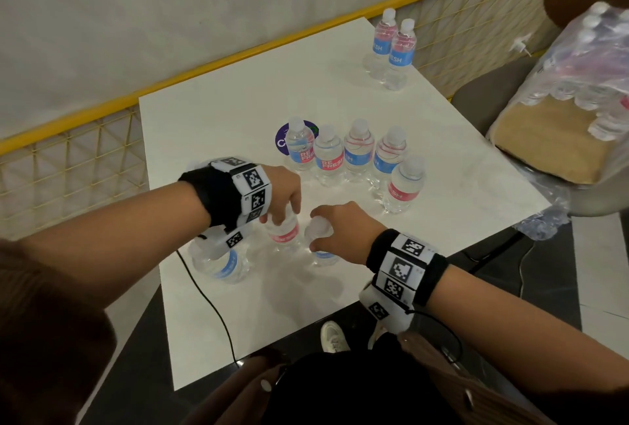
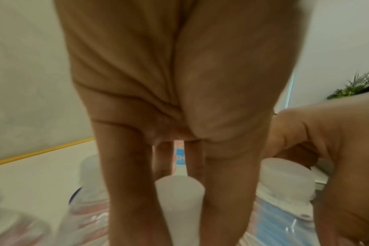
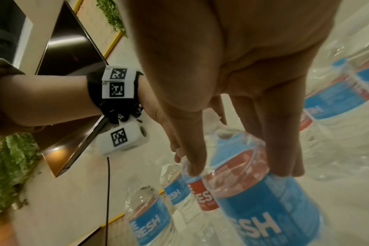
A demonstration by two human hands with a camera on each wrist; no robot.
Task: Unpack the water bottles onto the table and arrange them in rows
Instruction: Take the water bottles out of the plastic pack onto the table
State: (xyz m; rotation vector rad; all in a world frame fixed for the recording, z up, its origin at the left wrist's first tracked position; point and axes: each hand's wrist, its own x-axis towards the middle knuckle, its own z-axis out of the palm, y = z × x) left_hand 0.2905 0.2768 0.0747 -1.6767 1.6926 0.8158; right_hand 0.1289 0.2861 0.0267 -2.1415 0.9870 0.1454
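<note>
Small clear water bottles with pink or blue labels stand on the white table (image 1: 238,111). My left hand (image 1: 282,215) grips the top of a pink-labelled bottle (image 1: 285,235) near the front; its fingers (image 2: 128,183) hang down around the white cap (image 2: 179,191). Right beside it, my right hand (image 1: 318,231) grips the neck and shoulder of a blue-labelled bottle (image 1: 325,256), whose label (image 3: 270,216) shows below the fingers (image 3: 284,158). Both bottles stand upright. Another blue-labelled bottle (image 1: 223,263) stands under my left wrist.
Several bottles (image 1: 357,152) form a row mid-table, and two more (image 1: 394,46) stand at the far corner. A shrink-wrapped pack of bottles (image 1: 585,60) lies on a chair to the right. A black cable (image 1: 207,298) crosses the table's front left. A yellow rail (image 1: 238,53) runs behind.
</note>
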